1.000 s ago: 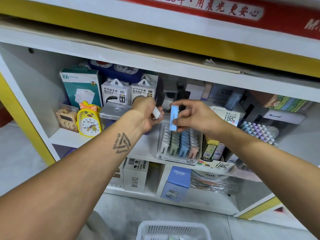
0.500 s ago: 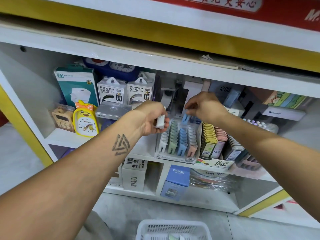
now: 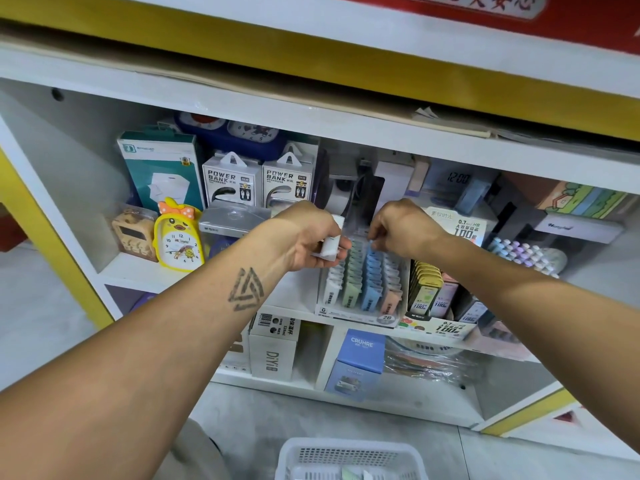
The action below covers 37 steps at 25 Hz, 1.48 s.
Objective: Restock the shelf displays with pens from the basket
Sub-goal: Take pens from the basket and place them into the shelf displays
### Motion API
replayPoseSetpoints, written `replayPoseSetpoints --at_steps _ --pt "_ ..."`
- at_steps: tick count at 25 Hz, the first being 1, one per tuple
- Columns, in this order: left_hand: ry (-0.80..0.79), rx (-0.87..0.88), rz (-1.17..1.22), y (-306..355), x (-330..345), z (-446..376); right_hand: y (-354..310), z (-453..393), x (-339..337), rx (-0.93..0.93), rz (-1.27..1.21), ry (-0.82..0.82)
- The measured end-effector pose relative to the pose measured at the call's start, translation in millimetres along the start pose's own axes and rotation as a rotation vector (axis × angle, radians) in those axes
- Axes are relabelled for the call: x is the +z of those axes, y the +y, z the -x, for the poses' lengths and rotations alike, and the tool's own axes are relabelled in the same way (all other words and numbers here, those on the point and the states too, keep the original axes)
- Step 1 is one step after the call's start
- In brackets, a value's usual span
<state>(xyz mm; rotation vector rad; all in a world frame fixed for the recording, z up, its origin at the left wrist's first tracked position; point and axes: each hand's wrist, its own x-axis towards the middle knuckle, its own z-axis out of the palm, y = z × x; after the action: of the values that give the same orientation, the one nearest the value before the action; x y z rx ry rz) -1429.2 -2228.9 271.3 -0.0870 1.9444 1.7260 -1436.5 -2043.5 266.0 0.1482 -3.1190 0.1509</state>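
Boxes [image 3: 231, 183] read "POWER BANK"; left hand [image 3: 313, 237] grips white packet [image 3: 331, 241]

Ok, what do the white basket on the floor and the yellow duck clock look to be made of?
The white basket looks like moulded plastic with a matte finish: its rim is thick and its wall is a regular grid of small holes. The yellow duck clock seems to have a soft rubbery or plastic casing, smooth and rounded; the dial appears to sit under a clear cover, though that is hard to confirm.
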Motion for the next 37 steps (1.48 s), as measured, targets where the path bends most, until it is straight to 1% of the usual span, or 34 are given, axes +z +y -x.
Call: replayPoseSetpoints --at_steps 3,5,8,9,10,11,12,13,14,16,17,19,21,22,23,25,26,27,29,31,33,35,37 --pt "-0.028 -0.018 0.037 0 0 3 0 2 6 0.005 0.04 0.025" --pt "-0.04 -0.017 0.071 0 -1 5 -2 3 7 0.001 0.044 -0.012" --pt "-0.042 -0.01 0.135 1 -2 4 -5 3 7 -0.007 0.115 -0.092" --pt "-0.04 -0.008 0.168 1 -2 4 -7 3 5 -0.002 0.076 -0.088" --pt "-0.031 -0.002 0.197 2 -3 3 -10 4 2 0.026 -0.059 -0.069" --pt "-0.015 0.011 0.214 2 -4 2 -13 5 -2 0.087 -0.302 -0.058" --pt "0.006 0.03 0.217 2 -5 0 -15 7 -7 0.164 -0.612 -0.084" --pt "0.023 0.048 0.214 3 -6 -1 -18 9 -11 0.24 -0.902 -0.162" --pt "0.038 0.061 0.213 3 -6 -2 -19 11 -14 0.297 -1.09 -0.26" --pt "0.058 0.089 0.24 5 -5 -2 -17 16 -17 0.372 -1.264 -0.42" --pt "0.064 0.11 0.268 6 -5 -1 -16 17 -18 0.387 -1.341 -0.461" --pt "0.06 0.156 0.311 7 -6 2 -11 17 -22 0.409 -1.505 -0.439" --pt "0.05 0.207 0.28 6 -7 5 -4 16 -28 0.42 -1.594 -0.336" --pt "0.043 0.223 0.226 4 -7 6 0 15 -32 0.404 -1.573 -0.257" --pt "0.04 0.234 0.155 2 -5 6 2 14 -36 0.367 -1.498 -0.162" --pt "0.09 0.271 -0.07 -1 -2 5 4 13 -45 0.265 -1.211 0.003" --pt "0.133 0.305 -0.216 -2 1 4 3 13 -49 0.221 -1.04 0.046" --pt "0.164 0.344 -0.37 -3 3 4 2 12 -51 0.187 -0.874 0.062" --pt "0.139 0.41 -0.66 -5 8 4 1 9 -55 0.124 -0.562 0.069" --pt "0.047 0.448 -0.915 -10 13 3 3 4 -54 0.045 -0.249 0.088" --pt "-0.061 0.445 -1.123 -17 20 3 7 -1 -48 -0.026 0.024 0.099" --pt "-0.147 0.446 -1.276 -23 26 1 10 -4 -40 -0.083 0.169 0.073" --pt "-0.201 0.461 -1.36 -28 28 -1 10 -6 -30 -0.115 0.265 0.012"
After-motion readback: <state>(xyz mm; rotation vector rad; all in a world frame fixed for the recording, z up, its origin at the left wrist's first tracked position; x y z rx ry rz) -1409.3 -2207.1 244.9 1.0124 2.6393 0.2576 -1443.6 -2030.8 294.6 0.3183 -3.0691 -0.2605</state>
